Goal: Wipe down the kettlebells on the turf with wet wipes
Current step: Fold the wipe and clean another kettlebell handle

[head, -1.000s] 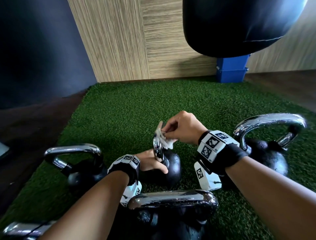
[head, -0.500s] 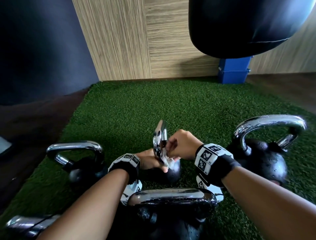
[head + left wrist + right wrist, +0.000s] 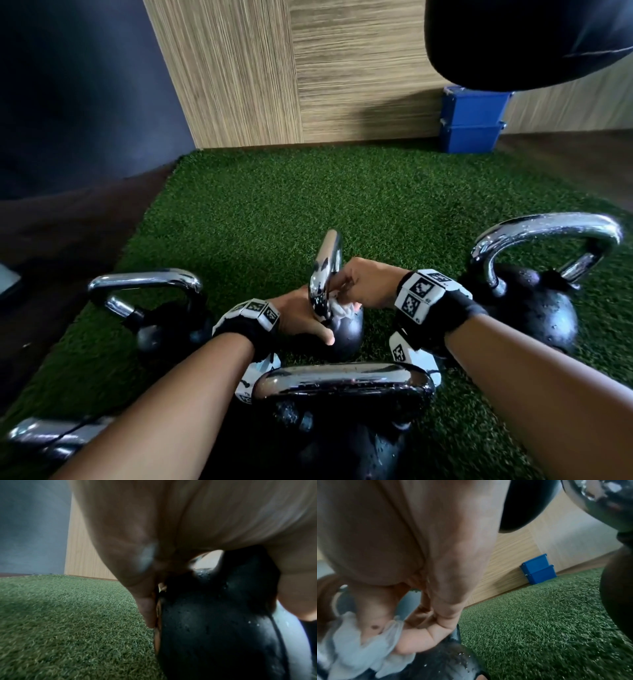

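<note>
A small kettlebell [image 3: 346,337] with a black ball and an upright chrome handle [image 3: 327,270] stands on the green turf [image 3: 308,205]. My left hand [image 3: 305,320] cups the ball, thumb across its near side; in the left wrist view the fingers [image 3: 147,608] lie against the black ball [image 3: 223,622]. My right hand [image 3: 359,286] pinches a crumpled white wet wipe [image 3: 339,310] against the foot of the handle. In the right wrist view the wipe [image 3: 359,649] bunches under the fingers [image 3: 423,639], above the wet ball [image 3: 445,660].
Other kettlebells ring the hands: one at the left [image 3: 161,308], a large wet one at the right [image 3: 534,298], one close in front [image 3: 342,387], and a handle at bottom left [image 3: 44,438]. A black punching bag [image 3: 513,41] hangs over stacked blue boxes [image 3: 472,120].
My right hand has slid the wipe down the chrome handle from its top to its foot by the ball. The left hand has kept its hold on the ball.
</note>
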